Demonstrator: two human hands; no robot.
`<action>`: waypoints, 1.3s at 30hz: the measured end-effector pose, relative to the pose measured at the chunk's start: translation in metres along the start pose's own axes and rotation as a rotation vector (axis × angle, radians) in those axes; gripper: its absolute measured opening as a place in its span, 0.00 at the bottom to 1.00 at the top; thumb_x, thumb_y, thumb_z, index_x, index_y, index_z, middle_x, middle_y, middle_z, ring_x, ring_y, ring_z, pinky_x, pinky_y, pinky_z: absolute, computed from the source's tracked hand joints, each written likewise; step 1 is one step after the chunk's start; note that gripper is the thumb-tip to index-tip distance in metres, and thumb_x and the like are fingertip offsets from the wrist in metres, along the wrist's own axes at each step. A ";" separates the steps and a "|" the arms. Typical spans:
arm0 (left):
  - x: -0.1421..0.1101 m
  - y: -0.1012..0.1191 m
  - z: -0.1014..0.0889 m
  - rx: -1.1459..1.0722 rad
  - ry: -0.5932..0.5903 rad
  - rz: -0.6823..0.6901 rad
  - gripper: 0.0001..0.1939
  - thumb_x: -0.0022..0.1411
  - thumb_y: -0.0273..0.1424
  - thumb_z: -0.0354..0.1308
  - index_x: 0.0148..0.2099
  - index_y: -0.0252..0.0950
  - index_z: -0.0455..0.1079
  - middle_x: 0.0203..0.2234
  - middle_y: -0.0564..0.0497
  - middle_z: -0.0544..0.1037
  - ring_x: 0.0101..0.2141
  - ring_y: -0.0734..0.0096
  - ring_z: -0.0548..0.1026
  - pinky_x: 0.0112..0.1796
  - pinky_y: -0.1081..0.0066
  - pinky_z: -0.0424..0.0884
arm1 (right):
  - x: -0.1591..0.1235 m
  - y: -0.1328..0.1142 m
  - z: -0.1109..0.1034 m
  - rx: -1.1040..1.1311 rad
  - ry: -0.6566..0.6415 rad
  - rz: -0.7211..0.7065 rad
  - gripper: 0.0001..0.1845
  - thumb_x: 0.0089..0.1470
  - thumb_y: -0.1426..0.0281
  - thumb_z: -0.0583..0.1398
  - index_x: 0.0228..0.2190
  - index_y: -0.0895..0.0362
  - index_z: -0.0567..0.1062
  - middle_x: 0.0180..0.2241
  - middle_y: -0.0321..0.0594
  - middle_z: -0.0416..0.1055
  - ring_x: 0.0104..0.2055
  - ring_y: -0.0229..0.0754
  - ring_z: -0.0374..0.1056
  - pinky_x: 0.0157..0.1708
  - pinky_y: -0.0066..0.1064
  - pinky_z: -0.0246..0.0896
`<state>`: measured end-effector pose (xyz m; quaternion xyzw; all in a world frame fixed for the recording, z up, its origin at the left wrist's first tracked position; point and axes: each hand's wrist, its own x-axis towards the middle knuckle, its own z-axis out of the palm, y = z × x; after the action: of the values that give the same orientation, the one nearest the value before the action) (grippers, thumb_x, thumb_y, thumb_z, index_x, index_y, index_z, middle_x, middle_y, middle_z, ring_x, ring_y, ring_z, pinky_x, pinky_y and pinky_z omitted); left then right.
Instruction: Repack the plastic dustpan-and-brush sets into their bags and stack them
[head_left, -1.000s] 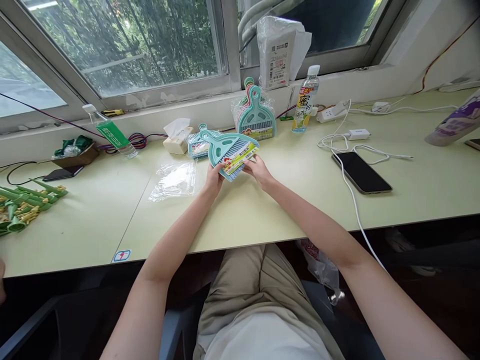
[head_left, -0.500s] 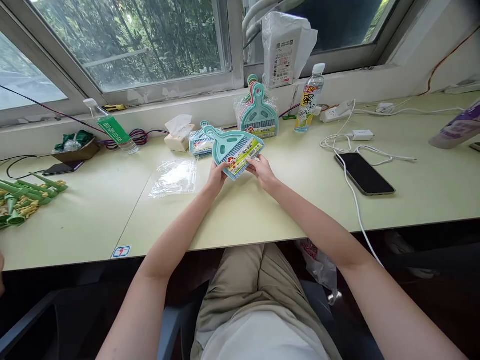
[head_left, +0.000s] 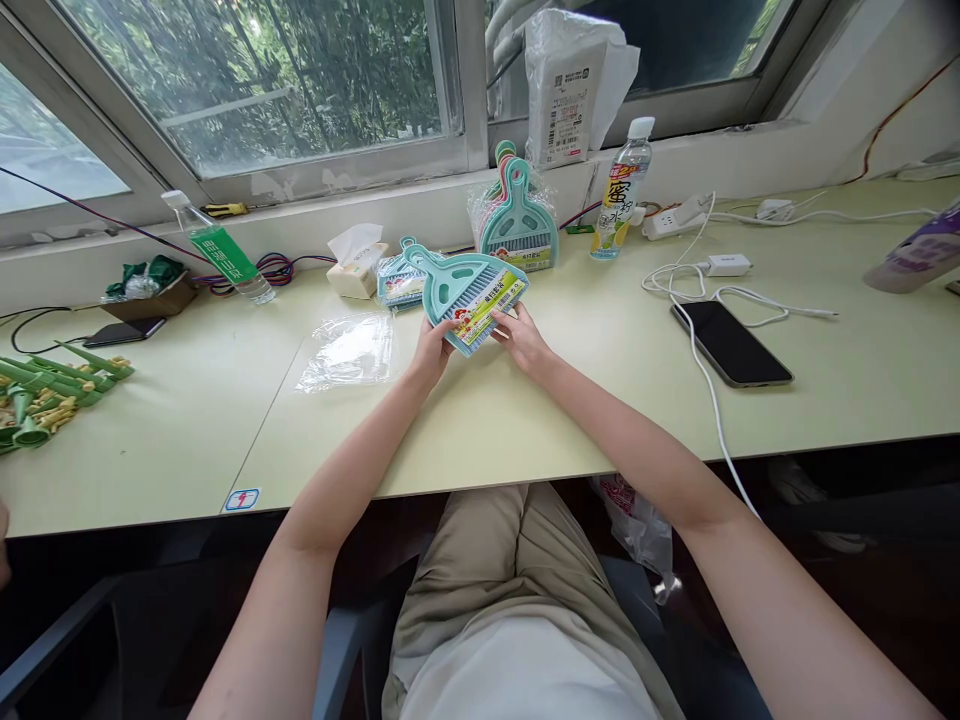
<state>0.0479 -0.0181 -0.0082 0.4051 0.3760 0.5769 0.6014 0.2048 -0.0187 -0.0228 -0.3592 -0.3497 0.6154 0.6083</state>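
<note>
Between my two hands, above the table, is a small teal dustpan and brush set (head_left: 454,284) with a yellow printed label; its handle tilts up to the left. My left hand (head_left: 433,350) grips the lower left edge, thumb on the front. My right hand (head_left: 523,343) holds the lower right edge with its fingers near the label. Just behind lies a packaged brush set (head_left: 402,284) in clear film. Further back, a stack of teal and pink dustpan sets (head_left: 517,225) in clear plastic leans against the wall. Clear plastic bags (head_left: 349,350) lie flat left of my left hand.
A tissue pack (head_left: 355,270) and a green-labelled bottle (head_left: 225,255) stand left, a drink bottle (head_left: 621,195) at the back. On the right are a phone (head_left: 731,343), white cables and a charger (head_left: 727,265). Green plastic pieces (head_left: 56,390) lie far left.
Both hands keep hold of the dustpan and brush set in almost the same place. The whole view has shifted very slightly; nothing was taken up or let go.
</note>
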 end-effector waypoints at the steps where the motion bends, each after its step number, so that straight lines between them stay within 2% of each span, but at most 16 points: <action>1: 0.000 0.000 0.000 0.002 0.000 0.000 0.25 0.49 0.25 0.62 0.51 0.37 0.65 0.40 0.50 0.80 0.44 0.61 0.79 0.46 0.63 0.78 | 0.000 -0.001 0.000 0.000 0.001 -0.001 0.13 0.54 0.71 0.62 0.40 0.47 0.68 0.42 0.28 0.77 0.46 0.35 0.74 0.56 0.35 0.66; 4: -0.001 -0.001 0.000 0.005 -0.014 0.002 0.25 0.49 0.26 0.62 0.51 0.37 0.65 0.41 0.50 0.80 0.45 0.60 0.79 0.46 0.62 0.77 | -0.001 -0.002 0.002 0.036 -0.005 0.018 0.09 0.57 0.70 0.61 0.40 0.48 0.69 0.42 0.29 0.77 0.46 0.36 0.74 0.55 0.35 0.67; 8: 0.000 -0.003 0.001 0.011 -0.024 0.004 0.24 0.49 0.26 0.62 0.51 0.37 0.66 0.42 0.49 0.80 0.45 0.60 0.79 0.47 0.61 0.77 | -0.002 -0.004 0.005 0.076 -0.002 0.066 0.04 0.61 0.74 0.58 0.36 0.53 0.71 0.38 0.33 0.79 0.40 0.37 0.76 0.52 0.34 0.70; 12: 0.000 -0.003 0.001 0.036 -0.005 -0.014 0.24 0.48 0.26 0.62 0.50 0.37 0.66 0.42 0.50 0.81 0.44 0.61 0.79 0.45 0.63 0.78 | -0.001 -0.008 0.005 0.034 0.013 0.092 0.06 0.62 0.77 0.57 0.33 0.56 0.73 0.34 0.37 0.80 0.37 0.38 0.77 0.51 0.35 0.72; 17: -0.001 0.000 0.002 0.081 0.000 -0.016 0.23 0.48 0.26 0.62 0.49 0.39 0.66 0.42 0.52 0.81 0.43 0.62 0.79 0.42 0.66 0.78 | -0.001 -0.012 0.003 0.014 0.036 0.127 0.08 0.62 0.78 0.58 0.31 0.57 0.73 0.32 0.36 0.81 0.33 0.36 0.77 0.51 0.36 0.73; 22: -0.002 0.001 0.000 0.133 -0.015 0.011 0.24 0.49 0.27 0.62 0.50 0.39 0.66 0.42 0.51 0.80 0.44 0.63 0.79 0.46 0.63 0.76 | -0.002 -0.011 0.003 -0.007 0.029 0.146 0.07 0.63 0.78 0.58 0.32 0.58 0.73 0.28 0.36 0.80 0.30 0.36 0.77 0.50 0.38 0.74; 25: -0.001 0.001 -0.001 0.133 -0.020 0.015 0.23 0.48 0.28 0.62 0.49 0.38 0.65 0.42 0.51 0.80 0.44 0.63 0.79 0.47 0.62 0.75 | -0.001 -0.010 0.001 -0.029 0.018 0.143 0.06 0.63 0.77 0.58 0.33 0.59 0.73 0.28 0.37 0.80 0.30 0.37 0.77 0.50 0.40 0.74; 31: -0.001 0.003 0.000 0.154 -0.035 0.020 0.24 0.49 0.29 0.63 0.49 0.38 0.65 0.43 0.49 0.80 0.44 0.62 0.78 0.48 0.62 0.73 | 0.001 -0.009 -0.002 -0.045 0.012 0.120 0.01 0.60 0.74 0.61 0.34 0.57 0.73 0.33 0.39 0.81 0.35 0.41 0.79 0.50 0.44 0.74; 34: -0.004 0.004 0.001 0.199 -0.037 0.037 0.24 0.50 0.29 0.63 0.51 0.39 0.64 0.43 0.49 0.79 0.45 0.61 0.78 0.48 0.61 0.73 | 0.000 -0.010 -0.002 -0.049 0.007 0.097 0.02 0.59 0.73 0.63 0.35 0.56 0.73 0.34 0.39 0.81 0.37 0.42 0.79 0.51 0.45 0.74; 39: 0.000 0.007 0.000 0.292 -0.041 0.072 0.24 0.56 0.33 0.62 0.54 0.40 0.63 0.49 0.46 0.76 0.52 0.58 0.74 0.51 0.62 0.71 | 0.000 -0.011 -0.003 -0.044 0.029 0.075 0.03 0.58 0.73 0.63 0.35 0.56 0.73 0.34 0.38 0.81 0.36 0.41 0.79 0.51 0.44 0.74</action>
<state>0.0447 -0.0180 -0.0014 0.5133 0.4287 0.5289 0.5226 0.2128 -0.0189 -0.0141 -0.3943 -0.3407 0.6245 0.5817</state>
